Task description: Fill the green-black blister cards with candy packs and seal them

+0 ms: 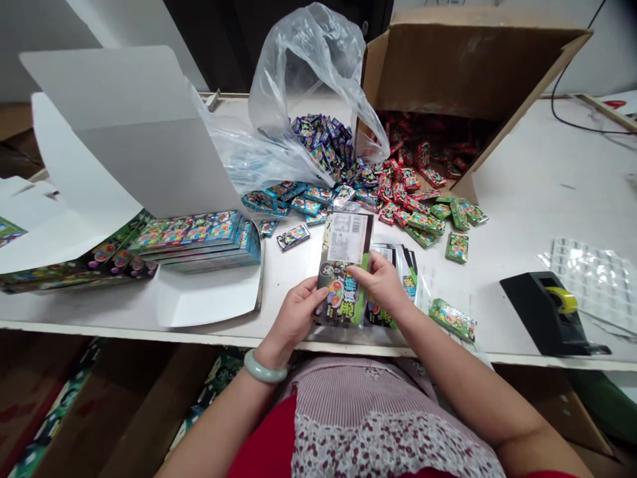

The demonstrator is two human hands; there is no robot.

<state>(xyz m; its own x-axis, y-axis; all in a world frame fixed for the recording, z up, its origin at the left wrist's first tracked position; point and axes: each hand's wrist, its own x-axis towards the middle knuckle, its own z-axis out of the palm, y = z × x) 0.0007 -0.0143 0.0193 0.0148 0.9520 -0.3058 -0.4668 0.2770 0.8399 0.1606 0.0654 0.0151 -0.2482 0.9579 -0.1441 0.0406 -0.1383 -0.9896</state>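
Your left hand and right hand are together, both clamped on one printed card pack, just above the near table edge. Left hand holds the lower side, wrist turned in, jade bangle on that wrist. Right hand lies across the face, fingers pointing left. White barcode label faces you, so the grip looks set to keep that side readable. Loose packs lie just under your right hand, green sachet strip beside it. Ahead of your hands, blue sachets spill from a clear plastic bag, red sachets from a tipped cardboard box, probably to keep them within reach. Left of your hands, flat boxes sit on an open white carton. Far right: tape dispenser.
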